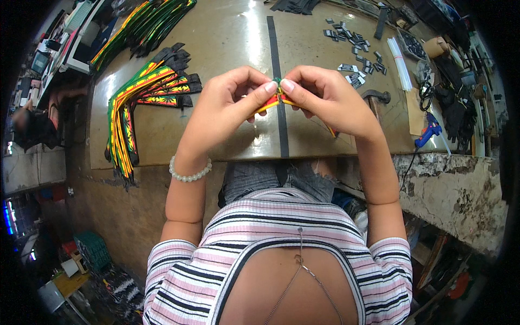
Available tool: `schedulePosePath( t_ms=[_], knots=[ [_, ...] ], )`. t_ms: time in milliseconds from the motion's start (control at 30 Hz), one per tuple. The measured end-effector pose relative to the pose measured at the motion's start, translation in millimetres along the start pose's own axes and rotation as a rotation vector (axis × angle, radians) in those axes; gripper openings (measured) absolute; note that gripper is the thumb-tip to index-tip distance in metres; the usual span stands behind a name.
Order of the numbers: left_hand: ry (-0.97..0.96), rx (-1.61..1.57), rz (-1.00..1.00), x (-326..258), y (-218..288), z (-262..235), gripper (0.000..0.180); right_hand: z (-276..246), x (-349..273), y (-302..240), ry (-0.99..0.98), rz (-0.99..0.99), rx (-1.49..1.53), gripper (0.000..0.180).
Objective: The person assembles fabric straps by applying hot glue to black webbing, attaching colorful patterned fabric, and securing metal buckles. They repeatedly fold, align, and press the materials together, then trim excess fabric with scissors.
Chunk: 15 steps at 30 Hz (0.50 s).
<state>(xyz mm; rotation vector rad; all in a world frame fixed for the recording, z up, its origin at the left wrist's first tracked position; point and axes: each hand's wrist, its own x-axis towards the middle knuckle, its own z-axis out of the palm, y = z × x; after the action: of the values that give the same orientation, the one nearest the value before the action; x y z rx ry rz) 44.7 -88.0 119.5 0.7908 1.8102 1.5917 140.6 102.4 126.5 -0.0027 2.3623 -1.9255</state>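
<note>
Both my hands meet above the table's near middle, thumbs and fingertips pinching a narrow strap striped red, yellow and green. My left hand grips it from the left, and my right hand from the right, with the thumb tips almost touching. One part of the strap hangs out below my right fingers. What lies between the fingertips is mostly hidden. To the left of my left hand, a fanned bundle of similar straps with black ends lies on the table, partly over its front edge.
A second strap bundle lies at the far left. Small black-and-white pieces are scattered at the far right. A metal clamp, white sticks and a blue glue gun are on the right. A dark strip crosses the table.
</note>
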Motion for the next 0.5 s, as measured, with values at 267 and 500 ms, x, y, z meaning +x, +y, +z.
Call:
schedulePosePath(
  t_ms=[267,500],
  knots=[
    [0.050,-0.399,0.238,-11,0,36,0.017,30,-24,-3,0.343,-0.267,0.172,0.023],
    [0.077,-0.454,0.244,-13,-2,53,0.014,27,-35,-9,0.356,-0.252,0.197,0.022]
  ],
)
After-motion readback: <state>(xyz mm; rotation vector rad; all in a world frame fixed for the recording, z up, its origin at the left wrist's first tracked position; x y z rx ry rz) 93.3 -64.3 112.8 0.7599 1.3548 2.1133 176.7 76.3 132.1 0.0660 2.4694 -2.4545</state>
